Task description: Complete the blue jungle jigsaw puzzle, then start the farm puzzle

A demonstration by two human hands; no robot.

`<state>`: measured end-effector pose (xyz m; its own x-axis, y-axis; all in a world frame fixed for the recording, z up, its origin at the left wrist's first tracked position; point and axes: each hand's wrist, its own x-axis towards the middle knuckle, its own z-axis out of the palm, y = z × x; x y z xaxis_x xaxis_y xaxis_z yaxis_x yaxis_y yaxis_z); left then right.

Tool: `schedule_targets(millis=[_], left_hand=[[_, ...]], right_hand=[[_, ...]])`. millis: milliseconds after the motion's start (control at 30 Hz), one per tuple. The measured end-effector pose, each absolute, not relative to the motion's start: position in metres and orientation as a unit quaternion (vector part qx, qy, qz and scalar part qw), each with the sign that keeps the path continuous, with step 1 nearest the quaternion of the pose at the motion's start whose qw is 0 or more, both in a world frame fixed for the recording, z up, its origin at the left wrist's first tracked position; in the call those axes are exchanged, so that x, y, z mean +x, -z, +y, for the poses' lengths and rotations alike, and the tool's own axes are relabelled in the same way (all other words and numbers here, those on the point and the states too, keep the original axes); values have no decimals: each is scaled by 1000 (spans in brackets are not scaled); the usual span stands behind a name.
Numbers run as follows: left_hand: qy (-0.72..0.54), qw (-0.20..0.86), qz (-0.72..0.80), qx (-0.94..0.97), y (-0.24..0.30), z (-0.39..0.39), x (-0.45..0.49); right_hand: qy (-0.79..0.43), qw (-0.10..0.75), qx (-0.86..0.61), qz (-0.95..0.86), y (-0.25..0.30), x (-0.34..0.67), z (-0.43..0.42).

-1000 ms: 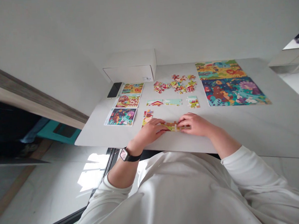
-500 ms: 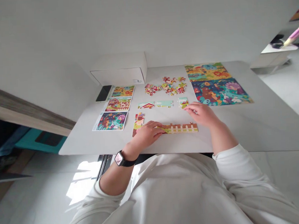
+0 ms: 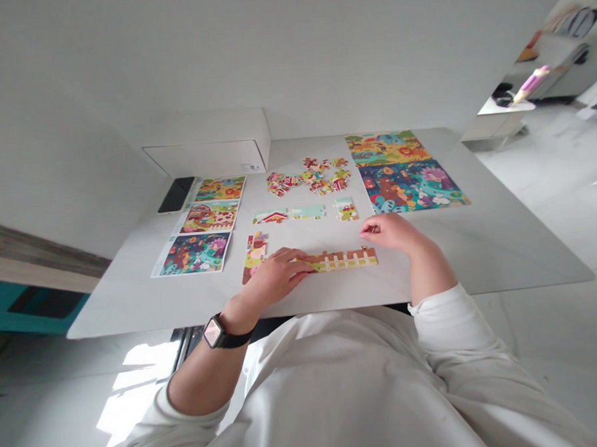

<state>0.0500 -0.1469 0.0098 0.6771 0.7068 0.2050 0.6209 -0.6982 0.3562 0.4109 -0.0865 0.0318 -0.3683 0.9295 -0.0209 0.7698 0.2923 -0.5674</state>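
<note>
My left hand [image 3: 277, 275] lies flat with fingers stretched over the left part of a joined puzzle strip [image 3: 350, 259] showing a white fence. Beneath and beside its wrist, a left-edge puzzle section [image 3: 254, 252] with a pink figure is partly covered. My right hand [image 3: 392, 232] hovers right of the strip with its fingers curled together and no piece showing in them. Nearest to it is a green and blue puzzle section [image 3: 346, 209] with a small red vehicle. Further left lie a red-roof section [image 3: 271, 215] and a pale-sky section [image 3: 308, 211].
Loose puzzle pieces [image 3: 311, 176] are piled at the back middle. Two finished puzzles, a savanna [image 3: 389, 147] and a night scene [image 3: 416, 185], lie at right. At left are picture cards [image 3: 211, 218], a phone [image 3: 177, 194] and a white box [image 3: 205, 158].
My right hand has drawn away from the vehicle section, down and to the right, and its fingers have curled. My left hand stays on the strip. The whole view has shifted.
</note>
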Motion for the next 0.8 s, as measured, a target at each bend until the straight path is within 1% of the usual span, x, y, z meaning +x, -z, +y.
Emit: schedule_targets(millis=[133,267,400,533,667,800], left_hand=[[-158,139,364,907,-14,-147,53],[-165,157,364,903,-22,-141,43],[-202,130,446,862,-28,-130,5],[-196,134,502,832,-27,-128,-41],[-182,145,497,836,-17,-138,-66],[-169,166,491,838,-9,-144,-72]], right_hand=[[-297,116,-518,-794,-24,409,-88],[-304,107,-516,-793,-19,408,-89],[-310,106,-518,-790,-18,408,-89],[-314,98,-515,-792,-19,405,-90],[-285,117,-479,-822,-20,398,-91],[-256,141,-437,-851,-19,388,-95]])
